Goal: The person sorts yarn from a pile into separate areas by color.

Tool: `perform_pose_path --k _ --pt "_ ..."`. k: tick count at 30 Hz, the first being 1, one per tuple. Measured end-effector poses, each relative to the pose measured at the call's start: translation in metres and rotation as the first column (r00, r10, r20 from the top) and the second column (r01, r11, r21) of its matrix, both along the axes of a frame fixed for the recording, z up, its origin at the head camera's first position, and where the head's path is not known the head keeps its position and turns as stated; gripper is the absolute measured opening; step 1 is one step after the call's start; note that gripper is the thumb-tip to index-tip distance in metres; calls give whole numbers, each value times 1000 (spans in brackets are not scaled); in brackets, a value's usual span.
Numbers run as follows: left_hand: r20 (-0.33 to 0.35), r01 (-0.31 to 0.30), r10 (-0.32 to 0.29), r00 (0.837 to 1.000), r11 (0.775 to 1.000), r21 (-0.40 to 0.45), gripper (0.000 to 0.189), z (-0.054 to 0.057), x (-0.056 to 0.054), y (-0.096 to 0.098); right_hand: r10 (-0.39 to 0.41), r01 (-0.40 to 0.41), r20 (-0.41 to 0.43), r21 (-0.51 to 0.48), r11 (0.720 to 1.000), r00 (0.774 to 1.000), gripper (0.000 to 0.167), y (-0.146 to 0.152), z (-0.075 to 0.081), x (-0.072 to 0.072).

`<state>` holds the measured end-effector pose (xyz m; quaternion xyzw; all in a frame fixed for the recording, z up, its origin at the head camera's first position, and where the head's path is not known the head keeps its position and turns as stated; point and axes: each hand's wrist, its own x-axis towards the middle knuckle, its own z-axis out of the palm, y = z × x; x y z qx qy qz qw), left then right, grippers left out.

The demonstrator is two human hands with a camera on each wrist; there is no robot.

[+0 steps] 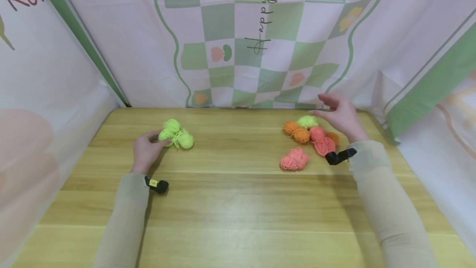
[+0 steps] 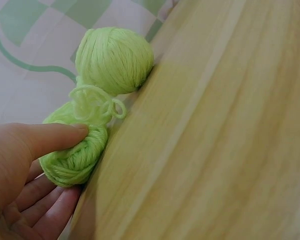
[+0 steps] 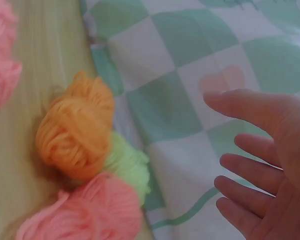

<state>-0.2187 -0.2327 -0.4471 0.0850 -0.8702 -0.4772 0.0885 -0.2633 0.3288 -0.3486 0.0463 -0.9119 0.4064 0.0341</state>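
Observation:
At the left of the table my left hand [image 1: 146,151] grips a bundle of lime-green yarn balls [image 1: 184,139]. In the left wrist view the thumb [image 2: 55,140] presses on the lower ball, with fingers beneath it; another green ball [image 2: 115,60] adjoins it. My right hand [image 1: 343,118], fingers spread and holding nothing, hovers above and behind a cluster at the right. That cluster has orange yarn [image 1: 296,131], a light-green ball [image 1: 308,121] and coral-pink yarn [image 1: 322,142]. A separate pink ball [image 1: 294,159] lies just in front.
The wooden table [image 1: 238,210] reaches back to a hanging cloth [image 1: 256,73] with green and white checks. More cloth [image 1: 44,144] closes off the left side and the right side. Small black cameras sit on both wrists.

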Motion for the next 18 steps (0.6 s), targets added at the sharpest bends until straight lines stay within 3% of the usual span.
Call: perform_pose_path --k 8,18 --pt "-6 -2 2 1000 1000 -11 51 -3 -2 -2 58 -67 167 52 996 984 85 17 -28 -11" --pt "-17 -1 1 1000 1000 7 52 -2 -2 -1 55 -74 191 96 993 980 77 22 -52 -21"
